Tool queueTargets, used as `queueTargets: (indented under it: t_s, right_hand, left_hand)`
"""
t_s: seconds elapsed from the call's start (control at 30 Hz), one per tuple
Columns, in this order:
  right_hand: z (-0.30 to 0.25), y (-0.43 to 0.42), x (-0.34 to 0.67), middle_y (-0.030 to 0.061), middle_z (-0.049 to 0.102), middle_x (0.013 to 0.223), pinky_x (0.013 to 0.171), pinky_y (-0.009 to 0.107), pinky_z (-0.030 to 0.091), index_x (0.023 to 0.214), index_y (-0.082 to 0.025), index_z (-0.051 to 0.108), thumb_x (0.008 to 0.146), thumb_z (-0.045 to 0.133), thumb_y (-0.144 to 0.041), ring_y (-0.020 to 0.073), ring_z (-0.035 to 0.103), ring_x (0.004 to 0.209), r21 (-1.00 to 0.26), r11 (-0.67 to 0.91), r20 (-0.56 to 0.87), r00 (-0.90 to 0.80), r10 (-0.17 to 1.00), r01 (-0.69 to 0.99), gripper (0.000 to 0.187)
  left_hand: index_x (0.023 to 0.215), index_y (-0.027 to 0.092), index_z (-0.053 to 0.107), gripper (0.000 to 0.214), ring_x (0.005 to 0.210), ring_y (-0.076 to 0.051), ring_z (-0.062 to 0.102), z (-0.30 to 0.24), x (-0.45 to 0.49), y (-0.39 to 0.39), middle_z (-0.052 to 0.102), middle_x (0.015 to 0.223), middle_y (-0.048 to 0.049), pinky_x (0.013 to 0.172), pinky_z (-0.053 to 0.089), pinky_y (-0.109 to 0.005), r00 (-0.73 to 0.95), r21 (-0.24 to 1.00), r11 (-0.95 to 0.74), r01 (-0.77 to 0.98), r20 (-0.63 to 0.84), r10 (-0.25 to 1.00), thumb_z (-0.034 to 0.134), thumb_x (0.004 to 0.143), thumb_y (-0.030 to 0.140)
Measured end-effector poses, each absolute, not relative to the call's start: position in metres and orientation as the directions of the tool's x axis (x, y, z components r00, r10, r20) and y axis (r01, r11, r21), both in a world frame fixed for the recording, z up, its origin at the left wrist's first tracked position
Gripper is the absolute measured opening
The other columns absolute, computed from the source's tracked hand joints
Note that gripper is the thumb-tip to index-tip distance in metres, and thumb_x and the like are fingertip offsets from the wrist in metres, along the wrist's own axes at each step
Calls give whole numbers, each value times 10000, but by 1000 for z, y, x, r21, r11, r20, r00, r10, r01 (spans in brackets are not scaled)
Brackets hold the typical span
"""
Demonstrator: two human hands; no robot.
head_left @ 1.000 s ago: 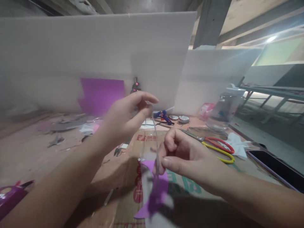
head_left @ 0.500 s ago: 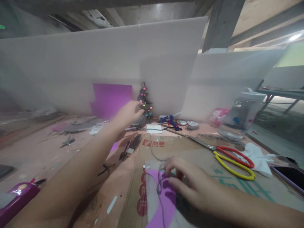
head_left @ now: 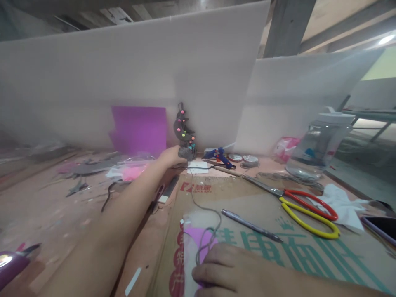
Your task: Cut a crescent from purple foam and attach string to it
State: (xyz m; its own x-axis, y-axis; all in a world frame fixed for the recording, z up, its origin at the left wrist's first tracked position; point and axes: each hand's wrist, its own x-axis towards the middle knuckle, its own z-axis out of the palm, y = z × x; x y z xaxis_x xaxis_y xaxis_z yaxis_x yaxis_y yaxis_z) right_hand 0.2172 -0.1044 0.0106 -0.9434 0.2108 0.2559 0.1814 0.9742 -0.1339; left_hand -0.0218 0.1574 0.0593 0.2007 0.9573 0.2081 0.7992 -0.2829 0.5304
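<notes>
My left hand (head_left: 171, 157) reaches to the back of the table, its fingers closed around a ball of grey yarn (head_left: 186, 153). From there a strand of the yarn (head_left: 201, 205) trails forward over the cardboard to my right hand (head_left: 227, 268). That hand is low in front, fingers curled over looped yarn and a curved purple piece (head_left: 198, 236); its fingertips are partly hidden. Just behind the yarn ball stands a dark crescent ornament (head_left: 178, 127) dotted with coloured beads. A grey pen (head_left: 252, 225) lies on the printed cardboard (head_left: 247, 196), beyond my right hand.
Large scissors (head_left: 309, 212) with red and yellow handles lie on the right, near a white tissue (head_left: 342, 208) and a phone (head_left: 382, 229). A blue glue gun (head_left: 219, 156) and a clear jug (head_left: 318, 144) stand behind. Purple sheets (head_left: 139, 130) lean against the white partition.
My left hand has come down from beside the crescent ornament onto the yarn ball. My right hand has moved nearer to me over the purple piece, uncovering the pen.
</notes>
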Motion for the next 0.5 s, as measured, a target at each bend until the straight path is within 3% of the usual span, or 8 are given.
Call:
queueTargets:
  t_s: [0.07, 0.17, 0.23, 0.4, 0.5]
  right_hand:
    - [15, -107, 217, 94, 678, 1270, 1012, 341, 467, 1242, -146, 600, 1014, 407, -269, 227, 587, 1100, -145, 970, 233, -946, 224, 194, 323]
    - [21, -109, 217, 96, 683, 1257, 1000, 337, 470, 1248, -135, 602, 1013, 397, -244, 226, 588, 1082, -153, 967, 220, -947, 235, 205, 330]
    - [22, -110, 216, 93, 684, 1252, 993, 326, 471, 1254, -132, 600, 1020, 391, -232, 220, 586, 1078, -146, 966, 214, -946, 241, 213, 329]
    - [12, -107, 216, 92, 678, 1261, 976, 327, 482, 1261, -123, 596, 1016, 385, -230, 222, 585, 1064, -114, 973, 232, -947, 220, 198, 341]
    - [9, -104, 216, 82, 681, 1261, 965, 316, 487, 1219, -124, 614, 1015, 376, -230, 217, 588, 1043, -94, 976, 249, -944, 215, 198, 330]
  left_hand:
    - [1188, 162, 653, 533, 1126, -313, 659, 73, -20, 152, 718, 1176, -127, 987, 512, -389, 247, 627, -388, 675, 303, 920, 815, 738, 398]
    - [1282, 138, 605, 625, 1087, -261, 693, 94, -10, 142, 707, 1234, -139, 939, 547, -352, 298, 740, -522, 425, 430, 852, 588, 877, 613]
    - [1321, 112, 572, 765, 1059, -258, 706, 103, -1, 133, 700, 1239, -168, 910, 564, -357, 294, 772, -567, 287, 492, 819, 472, 883, 731]
    - [1314, 115, 585, 814, 1119, -290, 680, 118, 8, 100, 698, 1229, -171, 970, 542, -374, 322, 769, -627, -122, 628, 708, 618, 794, 741]
    - [1301, 135, 601, 802, 1152, -310, 661, 129, 2, 82, 696, 1236, -159, 960, 543, -374, 477, 760, -647, -63, 592, 649, 616, 785, 749]
